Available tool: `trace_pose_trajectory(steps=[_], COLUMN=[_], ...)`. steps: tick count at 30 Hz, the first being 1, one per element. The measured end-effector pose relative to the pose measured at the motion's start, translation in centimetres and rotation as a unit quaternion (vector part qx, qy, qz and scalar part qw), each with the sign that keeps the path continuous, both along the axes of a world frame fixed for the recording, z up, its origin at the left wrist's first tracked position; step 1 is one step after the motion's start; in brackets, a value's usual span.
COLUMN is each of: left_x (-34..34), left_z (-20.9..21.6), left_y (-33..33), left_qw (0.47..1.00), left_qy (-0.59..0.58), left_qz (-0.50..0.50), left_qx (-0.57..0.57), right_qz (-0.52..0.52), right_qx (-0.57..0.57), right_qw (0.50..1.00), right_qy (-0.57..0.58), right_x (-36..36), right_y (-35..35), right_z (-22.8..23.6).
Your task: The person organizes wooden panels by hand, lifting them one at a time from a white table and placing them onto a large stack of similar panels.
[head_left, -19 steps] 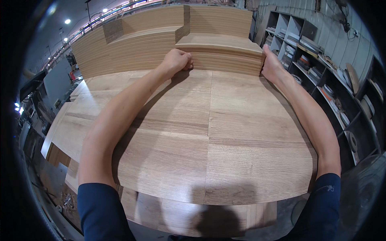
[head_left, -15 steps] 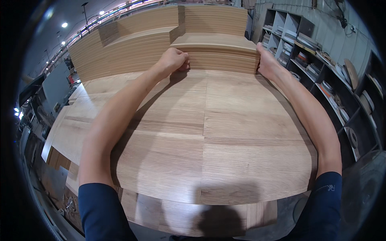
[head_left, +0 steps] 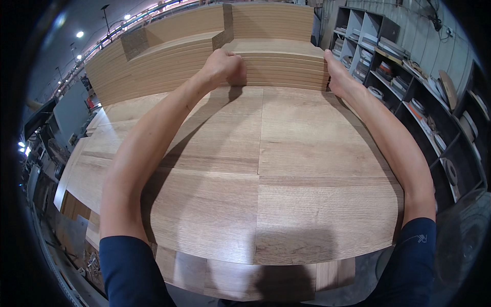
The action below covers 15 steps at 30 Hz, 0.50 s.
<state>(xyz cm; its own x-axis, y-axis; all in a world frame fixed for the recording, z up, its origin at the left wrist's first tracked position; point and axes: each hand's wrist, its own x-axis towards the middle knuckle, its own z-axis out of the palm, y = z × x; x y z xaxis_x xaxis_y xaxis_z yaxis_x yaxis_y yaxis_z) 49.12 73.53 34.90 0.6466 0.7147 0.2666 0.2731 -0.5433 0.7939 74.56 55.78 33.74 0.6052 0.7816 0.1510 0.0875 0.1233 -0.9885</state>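
A low stack of light wooden panels (head_left: 286,64) lies at the far end of a broad surface of wood-grain boards (head_left: 286,169). Both my arms reach out across the boards to it. My left hand (head_left: 224,65) is curled with its fingers against the stack's front edge near the left corner. At the stack's right front corner, my right hand (head_left: 336,72) is pressed against the end of the panels. I cannot tell which panels in the stack the fingers grip.
Taller stacks of panels (head_left: 163,56) rise behind and to the left. Grey shelving (head_left: 409,77) with rolls and small items runs along the right. Lower boards (head_left: 240,279) jut out at the near edge, with floor clutter at the lower left.
Both hands stay on the stack's front corners. They sit slightly higher in the picture now; the stack itself has not visibly shifted.
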Motion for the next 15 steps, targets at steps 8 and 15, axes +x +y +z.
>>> trace_pose_trajectory(steps=[8, 15], left_x=[-2.5, -8.1], left_z=[-2.3, -2.6], left_y=[0.6, 4.0], left_qw=[0.998, 0.957], left_qy=[0.002, 0.169], left_qz=[-0.048, 0.140], left_qx=[-0.050, 0.191], right_qz=[0.149, 0.057], right_qx=[-0.016, -0.100], right_qw=[0.978, 0.975], right_qy=[-0.145, -0.187], right_x=[-0.7, 1.4], right_y=[-1.9, -2.5], right_z=[-1.6, -1.4])
